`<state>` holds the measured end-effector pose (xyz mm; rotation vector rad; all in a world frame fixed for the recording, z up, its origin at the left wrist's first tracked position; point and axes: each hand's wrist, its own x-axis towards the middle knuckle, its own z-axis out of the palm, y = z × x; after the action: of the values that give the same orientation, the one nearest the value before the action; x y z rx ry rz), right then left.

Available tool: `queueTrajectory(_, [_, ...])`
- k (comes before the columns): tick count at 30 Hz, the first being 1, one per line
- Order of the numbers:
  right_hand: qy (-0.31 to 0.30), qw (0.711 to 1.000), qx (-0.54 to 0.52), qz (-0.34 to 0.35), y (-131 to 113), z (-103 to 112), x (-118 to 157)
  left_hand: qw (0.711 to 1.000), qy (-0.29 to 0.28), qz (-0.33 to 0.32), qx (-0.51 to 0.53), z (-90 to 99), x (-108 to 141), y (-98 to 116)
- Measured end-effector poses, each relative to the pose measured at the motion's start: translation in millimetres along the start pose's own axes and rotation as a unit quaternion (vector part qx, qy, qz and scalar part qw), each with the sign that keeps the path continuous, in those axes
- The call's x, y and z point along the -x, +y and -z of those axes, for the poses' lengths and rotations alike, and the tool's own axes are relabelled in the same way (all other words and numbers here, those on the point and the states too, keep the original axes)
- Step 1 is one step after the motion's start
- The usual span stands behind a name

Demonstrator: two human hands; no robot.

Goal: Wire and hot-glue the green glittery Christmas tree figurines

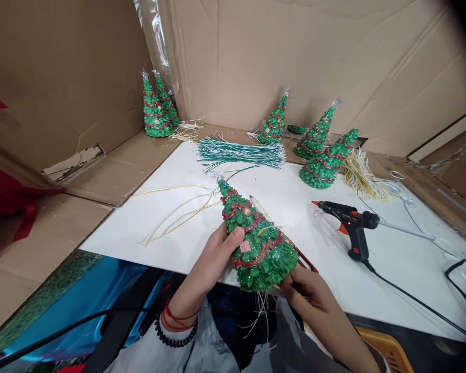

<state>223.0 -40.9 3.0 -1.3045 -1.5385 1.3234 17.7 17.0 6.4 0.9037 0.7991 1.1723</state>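
Note:
My left hand (217, 254) grips a glittery green miniature Christmas tree (266, 259), thumb on its front beside a small pink gift. The tree leans to the upper left, with red garland and a clear star (219, 176) on its tip. At its base is my right hand (308, 292), fingers curled in; what they pinch is hidden. Thin white and yellow wires (262, 308) hang below the base. Behind the tree, a pale pointed tool (259, 206) and a red-edged object (305, 259) are partly covered.
A black hot glue gun (351, 223) lies at right, its cord running off the table. Several finished trees (274, 122) stand along the cardboard wall (295, 52). Bundles of green wires (241, 153) and white-yellow wires (363, 173) lie behind; loose wires (178, 223) are at left.

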Motion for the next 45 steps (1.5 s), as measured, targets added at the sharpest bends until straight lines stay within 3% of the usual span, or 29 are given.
queueTrajectory(6, [-0.019,0.999,0.006,0.034,2.1,5.2,-1.7,0.999,-0.021,-0.006,-0.03,1.8,1.3,-1.3])
queueTrajectory(19, [0.016,0.999,-0.017,0.023,-1.4,6.7,-4.0,0.996,-0.041,-0.022,-0.08,6.9,1.9,-2.8])
queueTrajectory(45, [0.008,0.998,-0.006,0.056,2.8,6.3,-5.6,0.989,-0.069,-0.033,-0.128,12.8,-0.1,-7.6])
